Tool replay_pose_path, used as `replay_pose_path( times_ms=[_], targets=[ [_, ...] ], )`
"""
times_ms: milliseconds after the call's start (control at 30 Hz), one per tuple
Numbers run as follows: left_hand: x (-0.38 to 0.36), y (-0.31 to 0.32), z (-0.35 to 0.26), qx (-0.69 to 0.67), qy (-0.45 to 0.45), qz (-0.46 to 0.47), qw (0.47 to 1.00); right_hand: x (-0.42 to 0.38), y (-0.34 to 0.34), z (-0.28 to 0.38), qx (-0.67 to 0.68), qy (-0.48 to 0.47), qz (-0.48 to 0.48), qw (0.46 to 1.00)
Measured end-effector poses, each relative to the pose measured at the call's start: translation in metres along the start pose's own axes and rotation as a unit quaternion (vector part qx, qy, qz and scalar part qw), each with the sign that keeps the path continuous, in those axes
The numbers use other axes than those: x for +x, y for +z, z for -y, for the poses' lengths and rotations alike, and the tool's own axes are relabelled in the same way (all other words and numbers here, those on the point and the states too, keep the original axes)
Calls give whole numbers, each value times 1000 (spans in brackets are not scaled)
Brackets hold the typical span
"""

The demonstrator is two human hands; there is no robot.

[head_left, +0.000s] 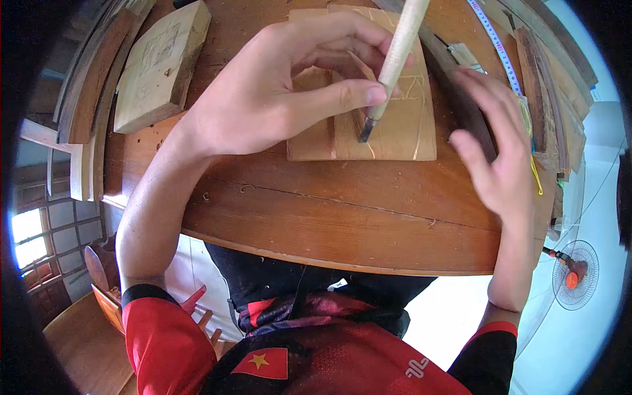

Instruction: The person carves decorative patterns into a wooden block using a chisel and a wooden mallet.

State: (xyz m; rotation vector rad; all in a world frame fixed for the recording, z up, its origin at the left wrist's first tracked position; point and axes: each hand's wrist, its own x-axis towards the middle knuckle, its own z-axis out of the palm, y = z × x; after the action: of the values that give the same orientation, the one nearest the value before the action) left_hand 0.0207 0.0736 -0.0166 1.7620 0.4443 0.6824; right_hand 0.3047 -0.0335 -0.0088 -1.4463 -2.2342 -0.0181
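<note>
Left hand has the wooden-handled chisel pinched between thumb and fingers, blade pointing down over the carved board, while the right hand (kinda blurry, tbh) is just right of that board with its fingers loosely spread, tape measure up beyond the board's right side.
</note>
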Motion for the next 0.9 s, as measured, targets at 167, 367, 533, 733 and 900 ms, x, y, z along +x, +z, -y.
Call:
replay_pose_path(
  times_ms=[167, 367, 533, 733, 900],
  targets=[
    [1, 0, -3, 36, 7, 30, 999, -6, -4, -7, -38, 63, 10, 997],
    [1, 1, -3, -19, 4, 50, 999, -6, 6, 2, -39, 168, 13, 985],
    [1, 3, -6, 1, 17, 58, 998, -8, 3, -4, -22, 192, -4, 981],
    [0, 2, -7, -4, 20, 69, 997, -10, 2, -5, 283, 268, -147, 909],
    [1, -13, -15, -32, 26, 16, 999, -10, -6, 9, 513, 273, -88, 809]
  ],
)
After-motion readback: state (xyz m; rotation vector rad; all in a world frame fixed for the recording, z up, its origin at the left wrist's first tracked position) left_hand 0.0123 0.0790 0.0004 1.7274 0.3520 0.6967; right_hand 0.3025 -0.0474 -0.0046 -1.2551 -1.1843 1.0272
